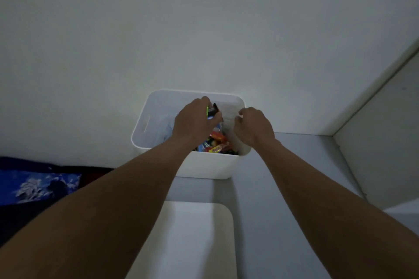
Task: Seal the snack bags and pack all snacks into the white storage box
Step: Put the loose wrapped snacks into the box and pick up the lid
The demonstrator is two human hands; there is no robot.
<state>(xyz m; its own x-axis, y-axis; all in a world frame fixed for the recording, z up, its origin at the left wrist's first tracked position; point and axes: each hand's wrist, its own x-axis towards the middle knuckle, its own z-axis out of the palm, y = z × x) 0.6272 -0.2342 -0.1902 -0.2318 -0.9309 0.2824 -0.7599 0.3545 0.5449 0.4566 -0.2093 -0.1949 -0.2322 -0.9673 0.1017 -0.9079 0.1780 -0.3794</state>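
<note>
- The left hand [195,122] is curled round a small packet [212,112] with green and black edges. Only the packet's top shows past the fingers.
- The right hand [254,127] hangs just beside it with its fingers bent inward. I cannot tell whether it pinches anything.
- Both hands are over the open mouth of the white box [204,165], the left near the middle and the right by the right-hand wall.
- Straight below the held packet, loose snacks [215,145] in red, yellow and blue wrappers lie in the right part of the box. The left part looks less full, though the arm hides some of it.
- The move ahead is probably a plain drop: the packet's way lies downward, and the left hand is already over the pile.
- The packet's long side seems to run front to back, so it should slip in beside the pile.
- Nearer the person, apart from the box, lies a flat white panel [192,233] with rounded corners, likely the lid.
- The box stands on a grey shelf [283,176] against a pale wall [204,29]. A blue cloth [34,186] lies off to the left.
</note>
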